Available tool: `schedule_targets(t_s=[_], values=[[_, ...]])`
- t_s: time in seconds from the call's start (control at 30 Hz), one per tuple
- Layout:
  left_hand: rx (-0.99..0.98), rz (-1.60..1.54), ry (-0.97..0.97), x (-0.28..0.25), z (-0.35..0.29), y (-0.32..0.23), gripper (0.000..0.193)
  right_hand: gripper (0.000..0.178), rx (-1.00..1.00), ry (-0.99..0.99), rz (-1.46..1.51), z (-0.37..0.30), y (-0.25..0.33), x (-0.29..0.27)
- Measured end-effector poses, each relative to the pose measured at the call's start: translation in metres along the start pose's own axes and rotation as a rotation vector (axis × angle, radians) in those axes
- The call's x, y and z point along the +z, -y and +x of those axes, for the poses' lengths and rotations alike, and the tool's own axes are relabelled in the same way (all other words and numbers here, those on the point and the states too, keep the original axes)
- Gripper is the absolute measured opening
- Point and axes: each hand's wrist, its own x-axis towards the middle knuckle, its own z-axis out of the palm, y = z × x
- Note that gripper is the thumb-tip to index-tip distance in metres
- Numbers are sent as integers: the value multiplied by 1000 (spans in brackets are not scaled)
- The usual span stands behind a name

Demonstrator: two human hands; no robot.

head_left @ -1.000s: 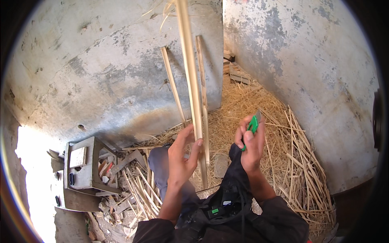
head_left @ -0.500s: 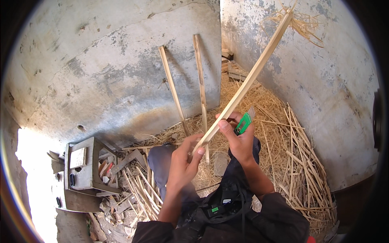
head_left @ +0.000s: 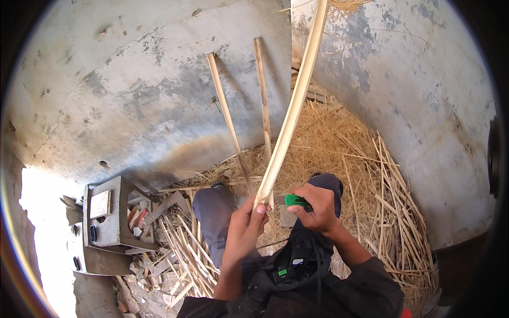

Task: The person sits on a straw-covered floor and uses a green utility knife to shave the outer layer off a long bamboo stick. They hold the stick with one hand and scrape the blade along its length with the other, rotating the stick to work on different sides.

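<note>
My left hand (head_left: 246, 223) is closed on the lower end of a long, pale split-bamboo strip (head_left: 294, 108). The strip slants up and away, past the top of the view, with curly shavings (head_left: 347, 6) at its far end. In my right hand (head_left: 316, 208) is a green utility knife (head_left: 296, 200), its fingers wrapped round the handle. The knife's blade points left toward the strip's lower end; whether it touches the strip I cannot tell.
Two more strips (head_left: 228, 108) (head_left: 262, 90) lean on the worn wall ahead. Shavings (head_left: 328, 132) cover the floor, with a pile of thin strips (head_left: 400, 212) at right and a bundle (head_left: 185, 254) at left. A grey wooden box (head_left: 108, 212) stands at far left.
My right hand has let go of the strip and moved lower, turning the knife so its blade points left. The strip has swung more upright, its far end shifting left.
</note>
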Motion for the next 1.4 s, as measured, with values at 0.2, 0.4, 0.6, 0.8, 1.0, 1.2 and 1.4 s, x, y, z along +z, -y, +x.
schedule_targets(t_s=[0.2,0.4,0.6,0.8,1.0,1.2,1.4], values=[[-19,-73,57,3,-3,1,27,37,-23,-3,-81,-1,4,0],[26,44,-10,4,-3,1,29,37,-51,-11,-133,2,4,0],[20,109,-53,6,-5,3,32,35,-46,-73,-158,3,-2,5],[-49,103,-45,4,-10,7,35,29,30,-162,-192,10,-6,-4],[-127,21,7,4,-18,10,38,27,93,-286,-91,22,-7,-21],[-180,-51,16,8,-15,1,44,40,-68,-16,-80,0,0,0],[-119,-60,6,9,-14,7,44,39,-77,-18,-101,-5,1,8]])
